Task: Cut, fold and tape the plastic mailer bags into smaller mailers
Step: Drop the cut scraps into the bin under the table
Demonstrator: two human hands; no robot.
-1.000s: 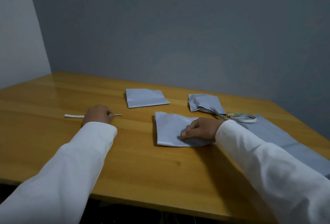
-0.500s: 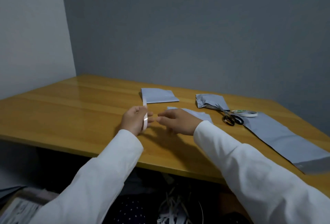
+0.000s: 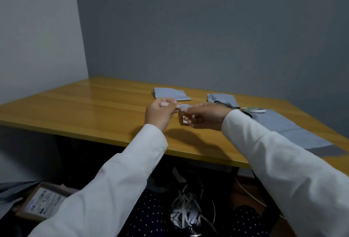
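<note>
1. Both hands are holding a thin white strip (image 3: 181, 106) up over the table (image 3: 90, 108), left hand (image 3: 160, 113) pinching one end, right hand (image 3: 204, 117) pinching the other.
2. Folded grey mailer (image 3: 171, 94) is lying flat just behind the hands, a crumpled one (image 3: 221, 98) sitting to its right.
3. Tape roll (image 3: 254, 109) is resting on the long uncut mailer bag (image 3: 290, 131), far right.
4. White paper shreds (image 3: 186, 212) are piling up under the table.

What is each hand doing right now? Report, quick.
Left hand: pinches one end of the white strip.
Right hand: pinches the strip's other end.
</note>
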